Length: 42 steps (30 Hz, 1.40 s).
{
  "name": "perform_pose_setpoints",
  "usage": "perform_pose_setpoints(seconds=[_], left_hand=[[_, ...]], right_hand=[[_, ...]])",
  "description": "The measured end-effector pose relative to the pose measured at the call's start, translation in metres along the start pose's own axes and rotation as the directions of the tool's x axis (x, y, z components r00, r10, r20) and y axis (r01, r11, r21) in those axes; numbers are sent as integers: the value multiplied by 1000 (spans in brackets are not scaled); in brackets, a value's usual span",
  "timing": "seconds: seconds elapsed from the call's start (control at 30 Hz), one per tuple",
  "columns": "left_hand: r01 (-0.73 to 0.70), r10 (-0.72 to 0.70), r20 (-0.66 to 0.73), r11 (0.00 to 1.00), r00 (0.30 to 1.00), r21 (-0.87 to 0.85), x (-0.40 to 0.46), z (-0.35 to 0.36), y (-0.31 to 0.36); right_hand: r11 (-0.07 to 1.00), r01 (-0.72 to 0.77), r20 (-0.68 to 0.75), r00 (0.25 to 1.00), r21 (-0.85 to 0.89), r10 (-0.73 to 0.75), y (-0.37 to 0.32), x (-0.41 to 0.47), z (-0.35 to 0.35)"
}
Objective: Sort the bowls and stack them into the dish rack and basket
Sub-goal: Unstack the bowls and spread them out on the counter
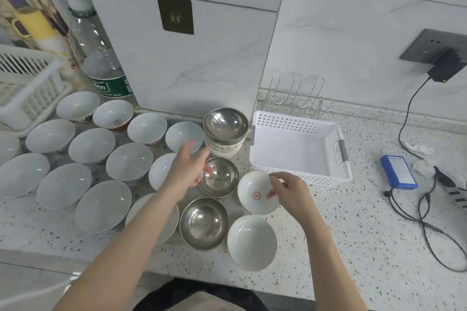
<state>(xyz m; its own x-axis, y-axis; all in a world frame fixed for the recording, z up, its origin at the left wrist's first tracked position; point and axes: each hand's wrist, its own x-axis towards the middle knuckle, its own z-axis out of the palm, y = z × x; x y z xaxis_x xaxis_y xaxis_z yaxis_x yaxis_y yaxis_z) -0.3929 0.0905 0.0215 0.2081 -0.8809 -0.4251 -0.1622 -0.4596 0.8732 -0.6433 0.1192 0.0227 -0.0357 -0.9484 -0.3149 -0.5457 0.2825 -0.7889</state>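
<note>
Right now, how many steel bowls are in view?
3: one atop the stack by the white basket, one under the left hand, one nearest. Stack may hide more.

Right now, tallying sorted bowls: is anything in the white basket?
No, the white basket beside the right hand shows only its bare floor.

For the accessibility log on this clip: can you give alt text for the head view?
A person's right hand pinches the rim of a white bowl with a red mark beside an empty white basket, while the open left hand reaches over a steel bowl. Many white bowls cover the speckled counter.
</note>
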Motion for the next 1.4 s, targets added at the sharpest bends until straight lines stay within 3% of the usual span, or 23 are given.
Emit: perform_pose_setpoints(seconds=[0.27,0.67,0.87,1.03,1.4], left_hand=[[45,-54,130,996,990,72,61,-4,34],[1,45,233,981,971,-193,60,-25,42],[-33,86,126,924,988,-381,49,-72,29],[-8,30,41,887,999,-462,47,-102,12],[37,-36,11,878,999,-478,32,-107,-9]], right_hand=[[998,-55,-96,994,39,59,-33,19,19],[985,-142,-163,974,101,157,-45,40,46],[970,-187,-139,968,156,209,-71,70,71],[974,-187,-124,971,125,203,-84,85,88],[944,-148,-172,963,296,205,-90,87,86]])
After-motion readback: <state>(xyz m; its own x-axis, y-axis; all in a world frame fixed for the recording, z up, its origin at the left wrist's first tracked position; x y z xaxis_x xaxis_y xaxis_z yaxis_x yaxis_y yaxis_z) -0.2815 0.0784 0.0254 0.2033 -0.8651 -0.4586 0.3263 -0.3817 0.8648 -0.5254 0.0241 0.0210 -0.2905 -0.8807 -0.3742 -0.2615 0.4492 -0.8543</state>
